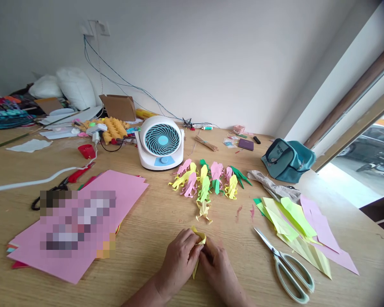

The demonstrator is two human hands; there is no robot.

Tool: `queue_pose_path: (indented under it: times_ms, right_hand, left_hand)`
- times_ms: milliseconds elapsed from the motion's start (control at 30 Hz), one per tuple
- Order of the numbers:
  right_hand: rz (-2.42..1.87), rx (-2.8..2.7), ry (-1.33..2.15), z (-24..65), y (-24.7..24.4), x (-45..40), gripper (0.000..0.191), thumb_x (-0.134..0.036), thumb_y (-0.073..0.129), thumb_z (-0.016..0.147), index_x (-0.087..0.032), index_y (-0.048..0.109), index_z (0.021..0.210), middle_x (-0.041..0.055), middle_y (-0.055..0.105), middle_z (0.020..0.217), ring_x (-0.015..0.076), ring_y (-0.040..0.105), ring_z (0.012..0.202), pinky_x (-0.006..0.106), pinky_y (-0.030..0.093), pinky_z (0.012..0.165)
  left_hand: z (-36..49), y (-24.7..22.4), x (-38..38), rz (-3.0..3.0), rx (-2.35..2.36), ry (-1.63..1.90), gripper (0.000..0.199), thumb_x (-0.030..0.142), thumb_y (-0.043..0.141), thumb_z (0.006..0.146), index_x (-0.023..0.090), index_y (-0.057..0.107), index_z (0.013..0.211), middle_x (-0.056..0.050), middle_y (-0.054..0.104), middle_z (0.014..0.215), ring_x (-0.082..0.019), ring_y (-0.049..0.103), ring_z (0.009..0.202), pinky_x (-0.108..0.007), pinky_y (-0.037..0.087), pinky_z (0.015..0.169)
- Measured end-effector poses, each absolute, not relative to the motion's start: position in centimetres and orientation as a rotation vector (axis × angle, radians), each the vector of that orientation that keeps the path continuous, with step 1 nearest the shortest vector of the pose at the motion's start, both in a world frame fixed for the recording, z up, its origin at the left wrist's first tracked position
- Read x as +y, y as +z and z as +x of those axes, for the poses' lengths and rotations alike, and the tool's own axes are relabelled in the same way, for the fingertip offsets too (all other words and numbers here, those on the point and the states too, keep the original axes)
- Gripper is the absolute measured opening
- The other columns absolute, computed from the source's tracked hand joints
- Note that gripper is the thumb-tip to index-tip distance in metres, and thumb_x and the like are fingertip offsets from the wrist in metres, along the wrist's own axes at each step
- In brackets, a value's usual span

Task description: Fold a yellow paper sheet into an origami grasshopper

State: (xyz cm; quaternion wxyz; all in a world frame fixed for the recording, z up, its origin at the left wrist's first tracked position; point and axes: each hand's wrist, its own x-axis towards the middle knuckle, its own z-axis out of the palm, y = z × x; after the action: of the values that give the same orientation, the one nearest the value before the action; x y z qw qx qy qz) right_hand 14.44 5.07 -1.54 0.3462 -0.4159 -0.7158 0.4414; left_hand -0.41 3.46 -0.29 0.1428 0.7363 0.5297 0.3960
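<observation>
Between my two hands is a small folded piece of yellow paper [199, 237], its upper end poking out above the fingers and a thin tip showing below. My left hand [181, 252] is closed on its left side. My right hand [218, 261] pinches it from the right, fingers partly hidden. Just beyond lies a pale yellow folded paper figure [204, 210] with thin curled legs. Behind it sits a group of similar figures in pink, yellow and green, among them a pink one [216, 171]. Scissors with pale handles [291, 268] lie open to the right.
A stack of pink paper [121, 192] lies at left, beside red-and-black pliers-like tool handles [78, 174]. A white fan [161, 145] stands behind. Paper offcuts [294, 221], a grey cloth [273, 184] and a teal bag [288, 160] are at right. A white cable [45, 175] crosses the left.
</observation>
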Motion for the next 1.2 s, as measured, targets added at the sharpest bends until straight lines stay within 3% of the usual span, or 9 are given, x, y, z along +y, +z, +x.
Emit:
queue_pose_path:
  times_ms: [200,333,400,567,767,867,1033,1200]
  right_hand:
    - [-1.063,-1.858,1.149,14.4,-1.5,5.0,0.012,-0.02,0.049,0.091,-0.021,0.059,0.086,0.0019,0.066,0.08,0.017,0.059,0.074,0.026,0.046,0.068]
    - [-1.018,-1.844,1.196,14.4,-1.4,5.1,0.013,-0.024,0.049,0.092,-0.021,0.058,0.084,0.0016,0.064,0.078,0.0173,0.057,0.072,0.027,0.046,0.065]
    - [-1.027,-1.839,1.228,14.5,-1.3,5.2,0.014,-0.025,0.051,0.091,-0.02,0.056,0.08,0.0007,0.062,0.074,0.0168,0.055,0.069,0.027,0.045,0.062]
    - [-0.956,-1.77,1.381,15.0,-0.6,5.0,0.014,-0.03,0.053,0.092,-0.018,0.06,0.087,0.0014,0.063,0.08,0.0165,0.057,0.075,0.026,0.046,0.066]
    - [-0.937,-1.669,1.574,15.3,-0.3,5.4,0.032,-0.044,0.057,0.092,-0.017,0.061,0.108,0.0026,0.064,0.079,0.0177,0.059,0.076,0.027,0.046,0.067]
    - [-0.95,-1.695,1.54,15.4,-0.7,5.3,0.031,-0.046,0.055,0.093,-0.017,0.061,0.104,0.0023,0.062,0.078,0.0165,0.058,0.071,0.027,0.045,0.064]
    - [-1.019,-1.761,1.39,15.6,-0.8,5.1,0.02,-0.037,0.056,0.092,-0.018,0.06,0.095,-0.0014,0.057,0.07,0.0119,0.048,0.06,0.024,0.036,0.055]
    - [-1.038,-1.799,1.354,15.8,-0.1,5.1,0.021,-0.035,0.056,0.09,-0.018,0.055,0.078,-0.0045,0.046,0.065,0.0096,0.038,0.056,0.024,0.028,0.052]
  left_hand:
    - [-0.6,0.3,3.4,2.168,1.534,1.214,0.014,0.007,0.059,0.086,0.021,0.06,0.089,-0.004,0.061,0.092,-0.021,0.058,0.091,-0.034,0.051,0.08]
    - [-1.4,0.3,3.9,2.226,1.525,1.284,0.045,0.01,0.064,0.082,0.023,0.055,0.125,-0.01,0.056,0.126,-0.026,0.051,0.121,-0.043,0.046,0.102]
    - [-1.9,0.3,4.2,2.285,1.434,1.244,0.057,0.012,0.063,0.083,0.025,0.047,0.136,-0.01,0.054,0.134,-0.026,0.047,0.128,-0.045,0.042,0.108]
    - [-2.5,0.6,4.4,2.175,1.353,1.204,0.032,0.021,0.066,0.086,0.024,0.059,0.117,-0.005,0.067,0.108,-0.022,0.059,0.102,-0.039,0.048,0.095]
    - [-2.6,1.4,4.4,2.06,1.342,1.159,0.024,0.022,0.07,0.083,0.02,0.061,0.104,-0.004,0.064,0.098,-0.021,0.057,0.097,-0.034,0.046,0.088]
    - [-2.6,1.5,4.3,1.99,1.339,1.161,0.023,0.023,0.072,0.081,0.019,0.058,0.098,-0.003,0.063,0.095,-0.02,0.059,0.093,-0.032,0.046,0.084]
    - [-2.7,1.5,4.3,2.05,1.228,1.13,0.03,0.03,0.071,0.085,0.019,0.06,0.111,-0.006,0.065,0.104,-0.021,0.058,0.099,-0.033,0.044,0.091]
    - [-2.9,1.8,4.5,2.019,1.088,1.142,0.019,0.031,0.058,0.094,0.017,0.063,0.105,-0.006,0.066,0.1,-0.019,0.059,0.097,-0.032,0.044,0.091]
